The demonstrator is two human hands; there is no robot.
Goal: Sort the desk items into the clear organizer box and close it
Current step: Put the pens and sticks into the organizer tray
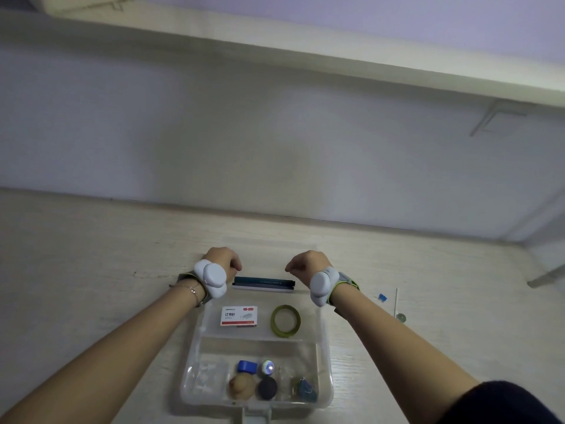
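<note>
Head view, one frame. Clear organizer box: transparent plastic, lying on a pale wood-grain desk, base toward the viewer, divided into compartments. Far compartment: dark pens lying crosswise along the back edge. Middle compartment: white staple box with a red strip and printed characters at left; olive-green tape ring lying flat at right, apart from the staple box. Near compartment, left to right: a cluster of small clear pieces, too faint to identify; a blue block; a tan rounded lump in front of it; a small round item with a bright blue spot; a dark disc; blue-green clips at far right. Lid: not clearly distinguishable from the transparent box in this frame. Left hand: at the far left corner of the box, fingers curled downward and away from the camera; whether it grasps the lid or box edge cannot be told. Right hand: at the far right corner, fingers likewise curled, its hold equally undeterminable. Each wrist carries a white rounded device on a strap. On the desk to the right of the box, well apart: a small blue item, a thin pin-like rod, a small ring.
</note>
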